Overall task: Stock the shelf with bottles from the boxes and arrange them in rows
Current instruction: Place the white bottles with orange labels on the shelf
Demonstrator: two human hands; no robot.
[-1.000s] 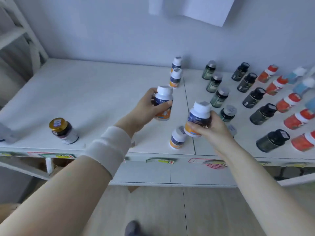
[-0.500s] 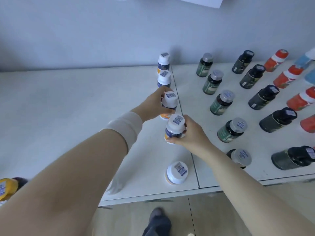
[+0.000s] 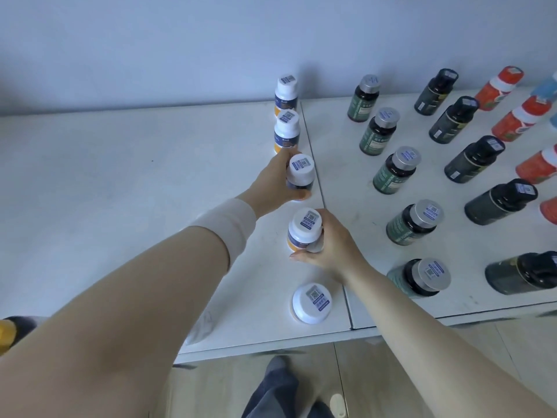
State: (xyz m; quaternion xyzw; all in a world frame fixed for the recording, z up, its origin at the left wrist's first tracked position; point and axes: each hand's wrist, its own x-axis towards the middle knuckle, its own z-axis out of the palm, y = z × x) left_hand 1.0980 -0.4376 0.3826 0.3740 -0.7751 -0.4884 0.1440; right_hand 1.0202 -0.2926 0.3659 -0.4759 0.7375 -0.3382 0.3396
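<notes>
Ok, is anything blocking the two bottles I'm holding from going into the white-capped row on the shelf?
Nothing visible blocks them. The left hand holds the farther bottle just in front of the second bottle in the row; the right hand holds the nearer bottle between that and the front bottle.

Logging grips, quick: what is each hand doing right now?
Left hand: grips the third white-capped bottle of the row.
Right hand: grips the fourth white-capped bottle.

Pale wall (image 3: 180,40), beige floor (image 3: 391,375) (planked), grey trousers (image 3: 271,390)
</notes>
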